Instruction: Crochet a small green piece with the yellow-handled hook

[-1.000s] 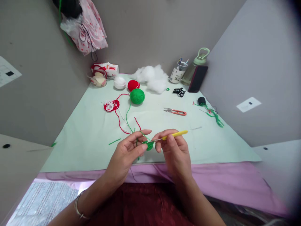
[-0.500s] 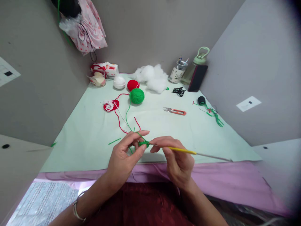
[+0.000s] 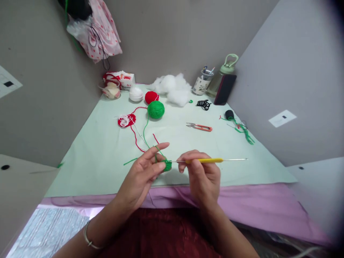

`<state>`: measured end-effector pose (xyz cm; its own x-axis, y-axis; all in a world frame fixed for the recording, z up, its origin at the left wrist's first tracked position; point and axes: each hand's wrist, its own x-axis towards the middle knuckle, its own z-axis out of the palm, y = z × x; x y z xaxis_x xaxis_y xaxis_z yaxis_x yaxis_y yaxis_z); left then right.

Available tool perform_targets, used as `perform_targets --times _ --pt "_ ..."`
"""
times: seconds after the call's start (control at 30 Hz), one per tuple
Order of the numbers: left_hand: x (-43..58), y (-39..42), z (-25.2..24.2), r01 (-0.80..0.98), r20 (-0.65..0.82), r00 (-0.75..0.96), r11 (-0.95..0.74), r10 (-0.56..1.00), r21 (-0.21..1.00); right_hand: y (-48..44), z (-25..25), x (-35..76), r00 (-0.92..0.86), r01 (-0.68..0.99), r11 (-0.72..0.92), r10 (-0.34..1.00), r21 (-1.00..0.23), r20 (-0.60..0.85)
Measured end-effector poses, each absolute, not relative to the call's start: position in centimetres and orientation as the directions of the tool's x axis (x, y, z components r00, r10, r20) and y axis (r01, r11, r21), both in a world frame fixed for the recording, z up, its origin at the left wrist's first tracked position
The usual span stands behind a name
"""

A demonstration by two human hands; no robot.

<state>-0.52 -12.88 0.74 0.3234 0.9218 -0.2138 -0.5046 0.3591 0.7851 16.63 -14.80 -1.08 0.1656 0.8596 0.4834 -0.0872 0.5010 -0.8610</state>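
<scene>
My left hand pinches a small green crochet piece between thumb and fingers, with green yarn running over its raised index finger. My right hand grips a crochet hook by its yellow handle. The hook lies nearly level, and its left tip meets the top edge of the green piece. From the left hand the yarn leads back to a green yarn ball. Further left lies a red crocheted piece with white yarn bundled on it. Red and white strands trail from it toward my left hand.
Orange thread snips lie right of centre. Behind are a red yarn ball, a white ball, white stuffing and a black claw clip. A pen cup, bottle and phone stand back right.
The hook has turned from sloping down rightward to nearly level. My left hand has tilted the green piece, so more of it shows, and its index finger is slightly higher.
</scene>
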Motion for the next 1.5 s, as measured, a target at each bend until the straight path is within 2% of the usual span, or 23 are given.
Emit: perform_targets --times 0.1,0.2,0.27,0.33,0.37,0.4,0.43,0.5,0.6,0.67,0.8,1.0,1.2,1.37,1.5 --pt "-0.3 -13.1 0.3 -0.436 -0.153 0.316 0.286 0.936 0.853 -14.5 -1.1 16.3 0.099 -0.076 0.481 0.875 -0.873 0.473" --pt "-0.1 -13.1 0.0 -0.414 -0.117 0.282 0.231 0.952 0.880 -14.7 -1.4 16.0 0.093 0.102 0.530 0.837 -0.842 0.539" --pt "0.0 -13.0 0.0 -0.442 -0.128 0.259 0.235 0.957 0.866 -15.0 -1.7 16.0 0.033 0.296 0.615 0.758 -0.731 0.651" --pt "0.1 -12.9 0.0 -0.496 -0.189 0.283 0.312 0.941 0.810 -15.1 -2.0 16.1 -0.086 0.458 0.708 0.638 -0.538 0.765" --pt "0.1 -12.9 0.1 -0.521 -0.230 0.323 0.376 0.918 0.766 -15.2 -2.1 16.2 -0.118 0.494 0.730 0.594 -0.471 0.796" --pt "0.0 -12.8 0.2 -0.538 -0.269 0.373 0.444 0.888 0.717 -15.2 -2.1 16.3 -0.114 0.498 0.738 0.576 -0.455 0.810" --pt "-0.1 -12.6 0.3 -0.546 -0.299 0.418 0.500 0.858 0.672 -15.1 -2.1 16.4 -0.072 0.472 0.728 0.593 -0.497 0.802" --pt "-0.3 -12.4 0.5 -0.556 -0.321 0.455 0.546 0.831 0.627 -14.9 -1.7 16.5 0.086 0.339 0.657 0.691 -0.673 0.718" --pt "-0.4 -12.3 0.6 -0.563 -0.280 0.386 0.465 0.879 0.683 -14.6 -1.1 16.4 0.204 0.052 0.532 0.823 -0.845 0.531" --pt "-0.3 -12.5 0.5 -0.522 -0.226 0.354 0.392 0.908 0.757 -14.3 -0.9 16.2 0.165 -0.058 0.494 0.862 -0.868 0.480" --pt "-0.1 -13.0 0.2 -0.397 -0.150 0.331 0.282 0.932 0.874 -13.9 -1.2 16.0 0.126 -0.061 0.457 0.885 -0.887 0.448" --pt "-0.4 -12.9 0.2 -0.348 -0.136 0.269 0.228 0.954 0.909 -13.6 -1.3 16.5 0.137 -0.196 0.343 0.937 -0.919 0.321" --pt "-0.6 -12.9 -0.3 -0.287 -0.094 0.243 0.165 0.965 0.944 -14.0 -0.7 16.4 0.122 -0.182 0.386 0.922 -0.904 0.368" --pt "-0.9 -13.0 -0.4 -0.156 0.010 0.186 0.019 0.983 0.988 -14.7 -0.5 16.5 0.125 -0.063 0.440 0.894 -0.896 0.430" --pt "-0.9 -13.1 0.0 -0.050 0.126 0.165 -0.119 0.978 0.992 -15.1 -0.8 16.6 0.090 0.104 0.494 0.859 -0.863 0.503"
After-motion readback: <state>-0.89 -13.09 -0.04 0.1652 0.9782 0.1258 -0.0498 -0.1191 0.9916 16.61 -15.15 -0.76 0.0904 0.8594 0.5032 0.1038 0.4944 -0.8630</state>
